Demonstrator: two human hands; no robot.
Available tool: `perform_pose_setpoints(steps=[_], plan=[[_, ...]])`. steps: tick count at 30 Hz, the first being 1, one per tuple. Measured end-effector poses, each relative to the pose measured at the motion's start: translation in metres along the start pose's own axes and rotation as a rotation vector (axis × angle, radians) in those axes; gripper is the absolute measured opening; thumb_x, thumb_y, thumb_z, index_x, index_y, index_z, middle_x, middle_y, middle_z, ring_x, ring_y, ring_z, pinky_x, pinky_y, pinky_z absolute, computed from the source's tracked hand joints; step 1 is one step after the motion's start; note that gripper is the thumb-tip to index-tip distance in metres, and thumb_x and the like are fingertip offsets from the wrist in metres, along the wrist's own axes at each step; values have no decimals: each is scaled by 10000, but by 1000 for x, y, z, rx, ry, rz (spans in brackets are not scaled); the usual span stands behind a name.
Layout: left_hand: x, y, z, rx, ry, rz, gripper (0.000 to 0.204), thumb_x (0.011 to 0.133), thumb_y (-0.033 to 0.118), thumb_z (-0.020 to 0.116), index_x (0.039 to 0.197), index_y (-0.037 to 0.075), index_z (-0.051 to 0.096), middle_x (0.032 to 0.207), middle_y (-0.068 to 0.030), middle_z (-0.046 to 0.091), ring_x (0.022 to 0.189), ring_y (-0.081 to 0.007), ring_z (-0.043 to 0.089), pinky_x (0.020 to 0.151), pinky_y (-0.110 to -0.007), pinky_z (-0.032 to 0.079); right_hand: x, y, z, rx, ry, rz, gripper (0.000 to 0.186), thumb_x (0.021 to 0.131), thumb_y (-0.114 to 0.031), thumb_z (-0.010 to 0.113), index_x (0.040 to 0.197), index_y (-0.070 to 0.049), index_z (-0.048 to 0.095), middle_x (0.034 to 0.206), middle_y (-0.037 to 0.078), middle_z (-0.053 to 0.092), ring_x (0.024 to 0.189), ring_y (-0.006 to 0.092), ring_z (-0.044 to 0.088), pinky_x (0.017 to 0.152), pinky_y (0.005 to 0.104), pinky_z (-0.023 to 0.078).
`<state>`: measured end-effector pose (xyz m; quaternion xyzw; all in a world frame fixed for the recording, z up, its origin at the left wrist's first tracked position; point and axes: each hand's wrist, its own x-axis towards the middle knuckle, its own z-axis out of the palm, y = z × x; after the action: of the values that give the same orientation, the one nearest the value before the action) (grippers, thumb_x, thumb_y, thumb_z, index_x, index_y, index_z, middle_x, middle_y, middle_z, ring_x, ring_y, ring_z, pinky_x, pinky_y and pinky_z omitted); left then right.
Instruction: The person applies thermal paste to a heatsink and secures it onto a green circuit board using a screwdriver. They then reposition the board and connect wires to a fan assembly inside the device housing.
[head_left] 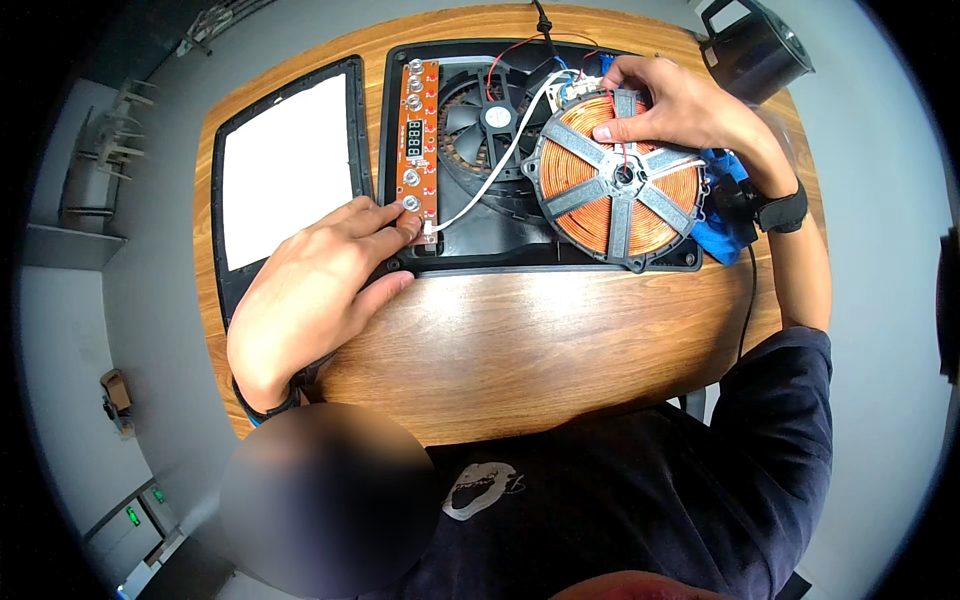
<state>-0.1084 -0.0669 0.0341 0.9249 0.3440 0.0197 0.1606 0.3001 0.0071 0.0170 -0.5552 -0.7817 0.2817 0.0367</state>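
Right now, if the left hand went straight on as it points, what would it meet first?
The left hand would first meet the orange control board, which it seems to touch; beyond, probably the white cable, though depth is unclear.

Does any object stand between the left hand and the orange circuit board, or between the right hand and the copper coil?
Nothing visible does. The left hand touches the near end of the orange circuit board; the white cable runs to its right. The right hand touches the copper coil.
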Motion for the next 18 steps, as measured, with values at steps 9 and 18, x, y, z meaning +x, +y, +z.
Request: perform_pose_setpoints(steps=[9, 18], plan=[[0, 0, -1, -44, -54, -56, 487, 939, 157, 813, 1396, 3, 745, 1461, -216, 715, 1349, -406, 667, 1137, -474, 556, -17, -14, -18, 186, 176, -19, 385, 1012, -366, 869, 989, -56, 642, 824, -36, 609, 744, 40, 581, 623, 238, 494], [0, -2, 5, -33, -19, -24, 482, 941, 152, 810, 1393, -5, 749, 1459, -215, 721, 1348, -394, 671, 1138, -488, 555, -29, -2, -15, -162, 392, -126, 315, 1002, -281, 874, 1036, -42, 672, 877, 2, 683, 789, 90, 683, 685, 285, 605]])
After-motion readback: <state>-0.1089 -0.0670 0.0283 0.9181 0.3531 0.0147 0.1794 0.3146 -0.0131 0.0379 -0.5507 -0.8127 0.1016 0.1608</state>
